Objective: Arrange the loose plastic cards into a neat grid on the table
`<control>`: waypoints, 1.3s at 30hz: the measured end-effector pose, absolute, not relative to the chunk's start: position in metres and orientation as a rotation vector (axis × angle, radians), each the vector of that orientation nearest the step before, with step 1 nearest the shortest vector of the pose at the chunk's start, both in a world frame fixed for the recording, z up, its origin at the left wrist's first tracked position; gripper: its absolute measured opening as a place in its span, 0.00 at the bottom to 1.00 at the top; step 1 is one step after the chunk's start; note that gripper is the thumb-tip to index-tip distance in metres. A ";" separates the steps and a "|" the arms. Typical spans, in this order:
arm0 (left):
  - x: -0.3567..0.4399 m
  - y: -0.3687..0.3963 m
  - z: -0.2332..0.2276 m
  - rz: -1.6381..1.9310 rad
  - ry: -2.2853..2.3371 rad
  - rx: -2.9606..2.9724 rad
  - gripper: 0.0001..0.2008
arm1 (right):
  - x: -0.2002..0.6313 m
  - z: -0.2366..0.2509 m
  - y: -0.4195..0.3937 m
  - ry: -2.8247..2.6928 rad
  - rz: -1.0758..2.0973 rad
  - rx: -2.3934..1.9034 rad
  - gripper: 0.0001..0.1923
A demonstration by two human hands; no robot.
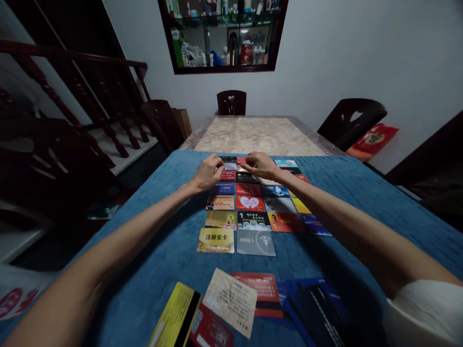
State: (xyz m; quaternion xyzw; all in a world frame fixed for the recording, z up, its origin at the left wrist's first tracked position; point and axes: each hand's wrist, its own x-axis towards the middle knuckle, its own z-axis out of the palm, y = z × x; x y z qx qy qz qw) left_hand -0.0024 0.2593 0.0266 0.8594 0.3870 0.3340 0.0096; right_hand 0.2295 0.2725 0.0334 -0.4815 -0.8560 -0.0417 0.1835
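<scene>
Rows of plastic cards lie face up on the blue cloth (162, 212). At the far left of these rows is my left hand (209, 172), its fingers bent and apart beside a silver card (230, 166) and a black card (228, 159). My right hand (263, 165) reaches over the far rows, thumb stretched towards a small gold card (241, 168) and fingers bent near a red card (241, 160). Neither hand visibly lifts a card. Closest to me in the rows are a gold card (216, 240) and a grey card (255, 242).
Loose cards lie nearer me: a yellow card (175, 313), a cream card (231, 300), a red card (262, 289) and several dark blue cards (318, 313). Beyond the cloth, the patterned tabletop (253, 135) continues. Chairs (231, 102) stand around it, with a stair railing (72, 55) at left.
</scene>
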 end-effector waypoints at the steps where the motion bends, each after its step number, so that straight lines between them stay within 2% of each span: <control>1: -0.002 0.250 0.028 1.040 1.194 2.688 0.07 | 0.229 0.034 0.265 -2.428 -0.122 -1.348 0.18; 13: -0.006 0.146 0.034 1.021 0.974 2.731 0.09 | 0.220 0.023 0.165 -2.596 -0.080 -1.070 0.19; 25: -0.020 0.069 0.011 0.799 0.915 2.725 0.10 | 0.205 0.009 0.053 -2.675 0.126 -0.909 0.12; 39: -0.028 0.045 0.001 0.548 0.649 2.675 0.10 | 0.193 0.014 -0.003 -2.841 0.225 -0.965 0.26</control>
